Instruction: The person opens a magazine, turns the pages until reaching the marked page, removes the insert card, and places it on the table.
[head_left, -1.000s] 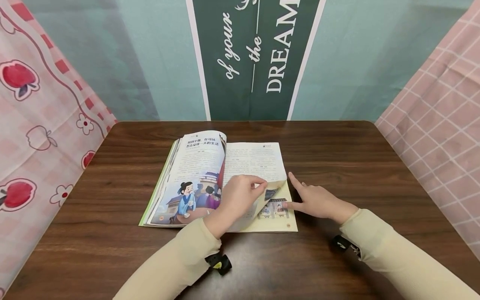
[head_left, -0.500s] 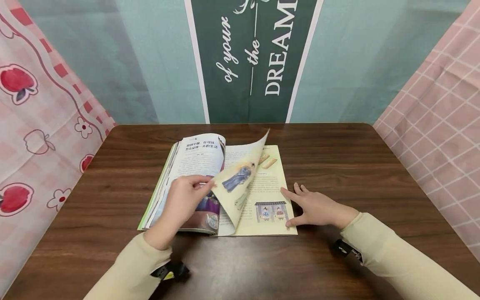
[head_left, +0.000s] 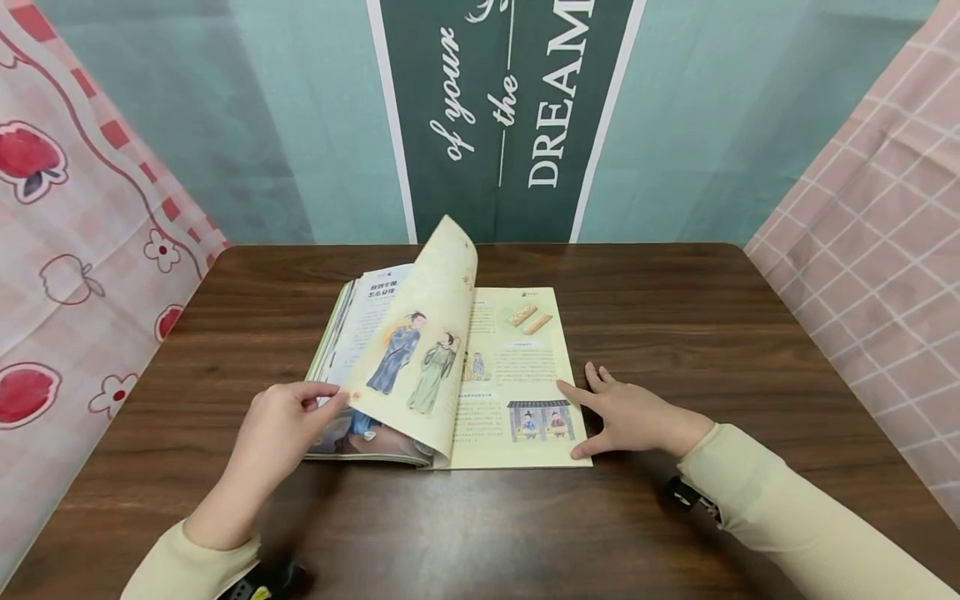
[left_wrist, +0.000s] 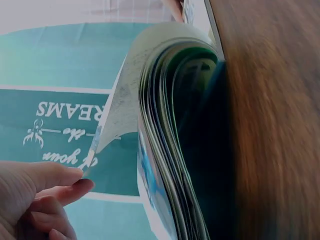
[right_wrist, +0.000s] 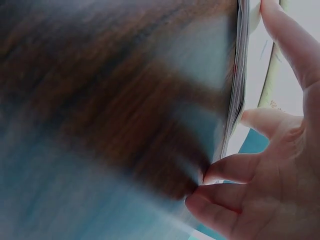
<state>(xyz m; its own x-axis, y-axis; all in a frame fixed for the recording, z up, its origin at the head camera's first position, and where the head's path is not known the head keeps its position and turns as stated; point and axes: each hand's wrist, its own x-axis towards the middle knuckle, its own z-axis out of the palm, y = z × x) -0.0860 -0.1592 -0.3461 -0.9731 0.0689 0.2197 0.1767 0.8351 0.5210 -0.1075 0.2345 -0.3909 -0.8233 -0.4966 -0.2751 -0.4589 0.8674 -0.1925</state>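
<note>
An illustrated magazine (head_left: 525,358) lies spread on the brown table. Between thumb and forefinger, my left hand (head_left: 288,421) pinches the lower corner of a raised cream page (head_left: 408,333) showing two robed figures. That page curves up over the left half and hides much of the printed sheet beneath. The left wrist view shows the thumb and finger on the page corner (left_wrist: 92,157), beside the thick curled stack of pages (left_wrist: 160,125). My right hand (head_left: 637,417) is spread at the magazine's right edge, thumb and forefinger resting on the page margin, other fingertips on the table.
The wooden table (head_left: 675,308) extends around the magazine on every side. Behind it hangs a teal cloth (head_left: 300,125) with a dark lettered panel. Patterned pink cloths flank the table, apples on the left cloth (head_left: 75,275) and a grid on the right cloth (head_left: 877,250).
My left hand has drawn the pinched page leftward across the spine, uncovering the cream right-hand page. My right hand slid slightly down the right edge, then stayed there.
</note>
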